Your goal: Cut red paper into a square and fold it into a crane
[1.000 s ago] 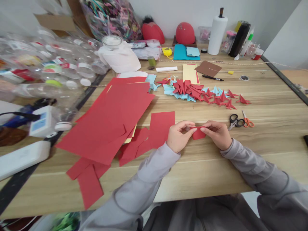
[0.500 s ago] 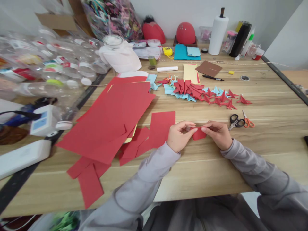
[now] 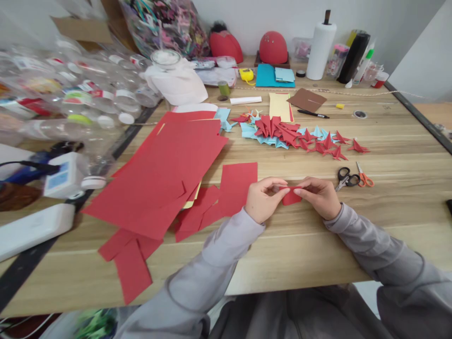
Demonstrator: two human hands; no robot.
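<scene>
Both my hands are closed in a pinch on one small red paper piece (image 3: 292,197). Left hand (image 3: 262,199) grips its left end, thumb and fingers together at the top edge; right hand (image 3: 320,197) grips the right end the same way. The piece sits right between the two hands, lower part hanging toward me, over the wooden table (image 3: 300,259). Can't tell if it touches the wood.

Just left of my left hand: a red rectangle (image 3: 240,186), lying flat. Further left, a big pile of red sheets (image 3: 158,174) with yellow edges poking out, plus loose red strips (image 3: 133,270) nearer me.

Right of my right hand — black-handled scissors (image 3: 348,179), with orange-handled scissors (image 3: 366,176) just beside them. Beyond both hands: a cluster of red folded shapes (image 3: 327,142) and light blue folded shapes (image 3: 263,137), some overlapping. Past those, a black pen (image 3: 313,114), a brown sheet (image 3: 307,100) and yellow paper (image 3: 278,107).

Far off beyond my left hand, clear plastic bottles (image 3: 102,101) heap up on the left. White cylinder (image 3: 321,52) stands upright well beyond my right hand.
</scene>
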